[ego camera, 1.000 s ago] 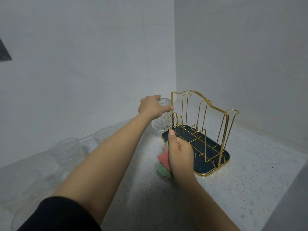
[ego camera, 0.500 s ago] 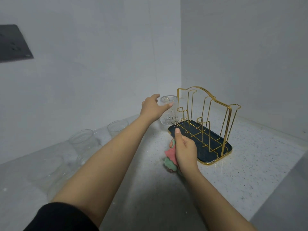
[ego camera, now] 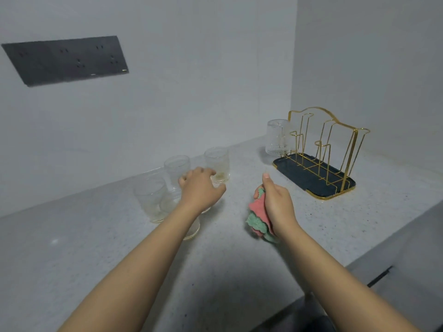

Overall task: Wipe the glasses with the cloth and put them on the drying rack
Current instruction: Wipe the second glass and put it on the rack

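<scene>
One ribbed clear glass [ego camera: 277, 137] sits upside down on a peg at the far end of the gold wire drying rack [ego camera: 322, 149] with its dark tray, so that one looks done. Every other peg stands bare. Four clear glasses [ego camera: 217, 164] wait in a cluster on the speckled grey counter [ego camera: 239, 259], well apart from the rack. The left hand [ego camera: 199, 190] hovers over that cluster, fingers loosely spread, gripping nothing. The right hand [ego camera: 275, 204] clutches the bunched pink and green cloth [ego camera: 257, 219]. Most of the job, by the look of it, remains: picking, wiping and racking four more.
</scene>
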{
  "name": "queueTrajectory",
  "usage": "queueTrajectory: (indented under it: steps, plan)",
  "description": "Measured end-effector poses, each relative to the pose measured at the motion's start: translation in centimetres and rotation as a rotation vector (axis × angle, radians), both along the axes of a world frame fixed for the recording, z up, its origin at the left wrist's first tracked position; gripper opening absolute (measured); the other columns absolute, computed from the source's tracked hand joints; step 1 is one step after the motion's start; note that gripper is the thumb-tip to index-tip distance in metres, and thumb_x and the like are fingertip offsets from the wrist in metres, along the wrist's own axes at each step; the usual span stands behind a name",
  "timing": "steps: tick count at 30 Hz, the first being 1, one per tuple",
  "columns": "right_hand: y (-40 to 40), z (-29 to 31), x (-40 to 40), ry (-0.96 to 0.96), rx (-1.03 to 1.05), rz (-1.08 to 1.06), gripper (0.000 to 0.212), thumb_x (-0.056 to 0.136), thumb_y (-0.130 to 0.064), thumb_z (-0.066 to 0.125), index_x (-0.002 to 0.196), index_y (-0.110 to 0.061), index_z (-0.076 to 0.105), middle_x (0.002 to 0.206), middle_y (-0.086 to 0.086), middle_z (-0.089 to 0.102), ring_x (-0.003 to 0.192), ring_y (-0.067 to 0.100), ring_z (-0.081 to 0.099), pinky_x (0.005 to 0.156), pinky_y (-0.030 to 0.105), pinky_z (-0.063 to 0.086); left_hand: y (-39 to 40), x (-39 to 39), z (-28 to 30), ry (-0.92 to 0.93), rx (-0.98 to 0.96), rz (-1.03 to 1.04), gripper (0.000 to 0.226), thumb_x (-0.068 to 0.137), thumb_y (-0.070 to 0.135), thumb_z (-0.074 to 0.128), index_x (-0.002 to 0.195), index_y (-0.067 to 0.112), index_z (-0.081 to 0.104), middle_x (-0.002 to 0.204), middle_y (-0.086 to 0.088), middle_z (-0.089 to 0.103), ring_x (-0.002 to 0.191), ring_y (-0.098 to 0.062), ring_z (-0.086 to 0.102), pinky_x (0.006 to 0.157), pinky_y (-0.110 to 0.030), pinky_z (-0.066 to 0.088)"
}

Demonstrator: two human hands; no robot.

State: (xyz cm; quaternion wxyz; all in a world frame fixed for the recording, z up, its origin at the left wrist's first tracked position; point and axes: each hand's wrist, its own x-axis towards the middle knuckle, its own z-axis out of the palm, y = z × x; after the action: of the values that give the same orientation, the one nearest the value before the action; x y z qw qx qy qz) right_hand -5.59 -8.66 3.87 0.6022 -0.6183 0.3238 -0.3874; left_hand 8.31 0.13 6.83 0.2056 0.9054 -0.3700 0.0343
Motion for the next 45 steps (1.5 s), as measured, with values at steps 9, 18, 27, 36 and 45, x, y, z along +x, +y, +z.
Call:
queueTrajectory:
  steps: [9,18,27,36,45]
  plan:
    - [4.1,-0.3,-0.1,-0.001,0.028,0.043,0.055,0.096,-0.041,0.039,0.054,-0.01,0.054,0.047,0.001,0.053,0.04,0.009,0.053,0.048,0.022,0.04,5.9,-1.2,-0.7,-0.175,0.158,0.151,0.058,0.091,0.04,0.051,0.143,0.016,0.039,0.148,-0.015,0.033,0.138,-0.033,0.027,0.111,-0.042,0.018]
    - [5.4,-0.9,0.7,0.077,0.032,0.049,0.059,0.095,-0.052,0.033,0.062,-0.009,0.057,0.061,0.005,0.06,0.063,0.022,0.058,0.067,0.032,0.044,8.1,-1.2,-1.9,0.274,-0.247,0.191,0.093,0.078,0.043,0.077,0.15,0.019,0.024,0.145,-0.019,0.032,0.128,-0.035,0.046,0.101,-0.039,0.042]
    - [2.7,0.1,-1.8,-0.051,0.7,0.222,0.013,0.089,-0.008,0.057,0.079,0.0,0.054,0.079,0.013,0.055,0.072,0.025,0.056,0.093,0.044,0.047,8.1,-3.5,-1.2,0.503,-0.544,0.077,0.093,0.065,0.031,0.09,0.138,0.025,0.032,0.124,-0.006,0.053,0.106,-0.019,0.053,0.083,-0.028,0.041]
    - [2.6,0.4,-4.0,-0.444,0.554,0.075,0.025,0.095,-0.007,0.045,0.115,-0.005,0.059,0.107,0.008,0.065,0.089,0.013,0.063,0.077,0.028,0.049,4.7,-6.8,-3.6,1.072,-0.969,0.021,0.099,0.053,0.049,0.091,0.135,0.012,0.048,0.133,-0.004,0.058,0.118,-0.016,0.059,0.096,-0.028,0.045]
    - [6.1,-0.6,-3.1,-0.172,-0.265,0.374,0.035,0.096,-0.039,0.032,0.129,-0.041,0.044,0.137,-0.032,0.038,0.133,-0.009,0.028,0.094,-0.002,0.028,2.5,-7.4,-4.7,1.307,-1.115,-0.064,0.077,0.064,0.044,0.084,0.128,0.009,0.059,0.122,-0.011,0.07,0.11,-0.026,0.068,0.099,-0.047,0.052]
